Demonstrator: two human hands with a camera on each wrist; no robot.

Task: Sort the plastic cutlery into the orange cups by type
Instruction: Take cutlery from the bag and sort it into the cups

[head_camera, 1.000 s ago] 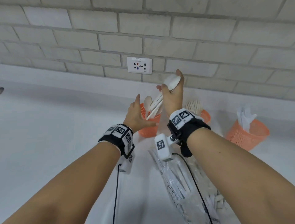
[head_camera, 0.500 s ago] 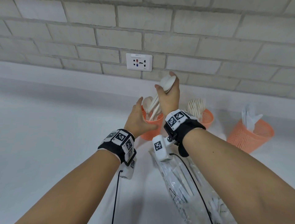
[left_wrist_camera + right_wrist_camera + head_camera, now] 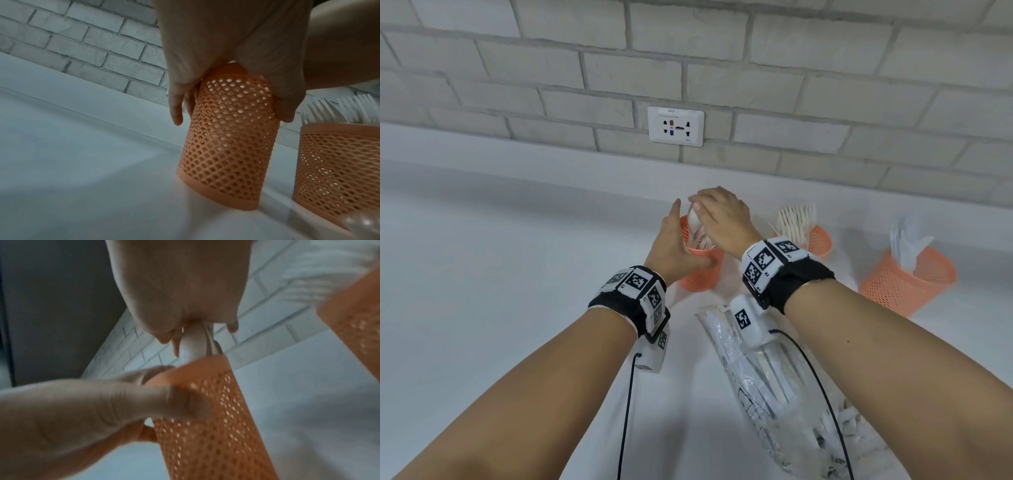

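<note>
Here, wall socket label unreadable; left hand grips spoon cup

Spoons mostly behind right hand

– What is the person wearing on the bare forearms?

– Each wrist is carrying a black band covered with white squares printed in black-and-white codes; the right band is sitting at about 3 o'clock from the left one.

– Anything hanging below?

– A white camera block with a coded tag is hanging under each wrist, and a thin black cable is trailing toward 6 o'clock.
</note>
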